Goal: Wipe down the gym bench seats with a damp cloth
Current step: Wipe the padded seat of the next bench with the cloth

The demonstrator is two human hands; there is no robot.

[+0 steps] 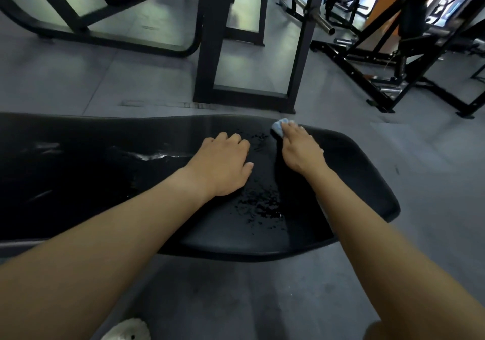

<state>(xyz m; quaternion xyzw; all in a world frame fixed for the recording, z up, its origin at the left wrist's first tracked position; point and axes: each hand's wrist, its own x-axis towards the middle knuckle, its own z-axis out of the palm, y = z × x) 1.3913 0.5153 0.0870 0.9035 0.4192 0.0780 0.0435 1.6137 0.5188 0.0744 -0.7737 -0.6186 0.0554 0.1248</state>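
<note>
Cloth (278,127) = small pale-blue wad at the far edge of the bench pad (105,182), right of centre. R hand (300,148) sits on top of it, fingers curved over the wad, pressing it onto the vinyl. Only the cloth's far-left corner pokes out past the fingertips. Can't tell if the thumb is tucked under.

L hand (223,165) holds nothing. It's palm down on the pad just left of the R hand, fingers loosely bent. Looks like a brace.

Handling, my read:
- Cloth is light, soft, zero stiffness, takes whatever shape the hand gives it. Damp, so it prob drags a bit on vinyl and leaves a film.
- Bunched that small it covers v. little per pass. Flatter under the palm = more contact.
- Take hold from above, fingers spread over it, thumb pinning the near edge so it doesn't roll out on a pull stroke.
- Pad is black vinyl over padding, likely gives slightly under pressure. Wet = slick.

Droplets (259,205) are beaded on the pad between the forearms, near side of the hands. Wet streak (154,156) is further left. L hand sits right beside the beaded water, so it could slide if loaded.

Bench looks heavy enough not to shift under wiping, so no need to hold it. The brace is for balance imo. Right end of the pad looks matte, maybe drier.
</note>
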